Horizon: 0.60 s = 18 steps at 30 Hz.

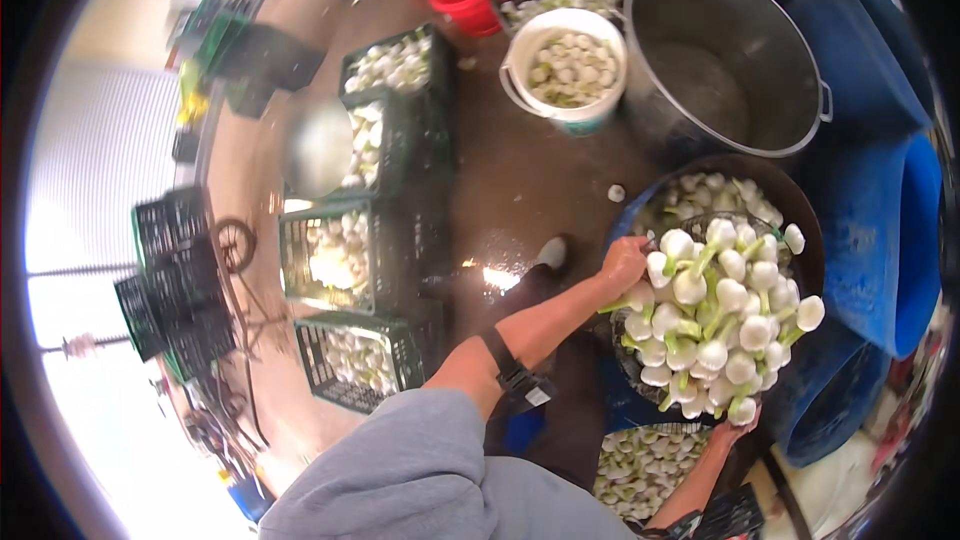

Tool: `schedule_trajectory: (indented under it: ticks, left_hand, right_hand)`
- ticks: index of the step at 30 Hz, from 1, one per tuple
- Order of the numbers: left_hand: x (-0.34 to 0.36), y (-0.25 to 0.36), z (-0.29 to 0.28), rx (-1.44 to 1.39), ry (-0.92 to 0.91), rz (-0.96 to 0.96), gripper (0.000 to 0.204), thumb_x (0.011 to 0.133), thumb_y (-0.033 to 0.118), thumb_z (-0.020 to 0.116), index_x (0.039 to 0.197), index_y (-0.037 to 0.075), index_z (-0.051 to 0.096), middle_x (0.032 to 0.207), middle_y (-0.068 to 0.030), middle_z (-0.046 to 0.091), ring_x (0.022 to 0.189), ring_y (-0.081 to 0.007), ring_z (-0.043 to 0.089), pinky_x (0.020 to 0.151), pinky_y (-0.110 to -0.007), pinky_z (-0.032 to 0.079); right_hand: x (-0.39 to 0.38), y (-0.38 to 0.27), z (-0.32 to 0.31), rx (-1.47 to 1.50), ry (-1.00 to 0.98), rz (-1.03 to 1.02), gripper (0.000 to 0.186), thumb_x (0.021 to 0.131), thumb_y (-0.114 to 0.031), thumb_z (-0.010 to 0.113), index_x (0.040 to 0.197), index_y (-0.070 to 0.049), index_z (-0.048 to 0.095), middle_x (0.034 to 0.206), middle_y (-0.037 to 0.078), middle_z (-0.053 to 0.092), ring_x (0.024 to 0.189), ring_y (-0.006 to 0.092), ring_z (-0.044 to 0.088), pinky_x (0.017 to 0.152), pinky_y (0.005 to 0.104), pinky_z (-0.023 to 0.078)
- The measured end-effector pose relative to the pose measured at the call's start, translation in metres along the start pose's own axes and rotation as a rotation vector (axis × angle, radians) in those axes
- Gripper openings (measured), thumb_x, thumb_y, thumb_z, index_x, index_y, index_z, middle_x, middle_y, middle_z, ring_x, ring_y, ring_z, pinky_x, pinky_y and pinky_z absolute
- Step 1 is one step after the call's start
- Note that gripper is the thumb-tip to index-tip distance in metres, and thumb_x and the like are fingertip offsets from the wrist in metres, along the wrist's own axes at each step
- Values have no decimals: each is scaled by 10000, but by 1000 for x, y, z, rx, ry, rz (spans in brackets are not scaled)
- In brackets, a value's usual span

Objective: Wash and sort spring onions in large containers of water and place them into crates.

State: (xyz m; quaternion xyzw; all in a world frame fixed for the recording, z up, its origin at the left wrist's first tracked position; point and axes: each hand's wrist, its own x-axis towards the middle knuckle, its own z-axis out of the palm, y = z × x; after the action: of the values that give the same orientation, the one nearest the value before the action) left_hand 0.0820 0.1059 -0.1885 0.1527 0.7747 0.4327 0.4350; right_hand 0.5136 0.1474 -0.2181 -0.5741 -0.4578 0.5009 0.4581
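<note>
A dark mesh basket point(621, 342) heaped with white bulbs point(715, 315) on short green stems, which look like fresh garlic, is held between my two hands. My left hand point(628, 260) grips its far left side, the fingers closed at the rim and partly hidden by bulbs. At the near side, my right hand point(738, 424) is closed on the edge, its fingers mostly covered. Behind the basket stands a round tub point(808, 240) with more bulbs in it. Next to my right forearm, a crate of similar bulbs point(645, 470) sits low.
A large metal pot point(690, 90), a white bucket point(575, 110) of bulbs and a red bucket point(465, 2) stand ahead. Green crates point(375, 250) of bulbs line the left. Blue barrels point(860, 240) crowd the right. One loose bulb point(616, 193) lies on the wet floor.
</note>
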Motion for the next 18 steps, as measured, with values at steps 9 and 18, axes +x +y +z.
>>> schedule_trajectory:
  ticks: [9,18]
  left_hand:
    - [-136,-40,-165,-306,151,-76,243,778,72,583,1012,32,633,879,-17,641,736,-85,564,648,-249,473]
    - [-312,-94,-410,-523,685,-253,297,739,37,602,1029,-28,611,899,-122,647,754,-156,615,659,-287,523]
  right_hand:
    - [-66,-126,106,-609,-366,-399,514,916,-482,397,922,19,516,836,62,518,748,155,485,678,320,425]
    - [-241,-167,336,-339,-698,84,237,907,-223,506,895,-6,602,789,17,587,701,97,517,636,271,435]
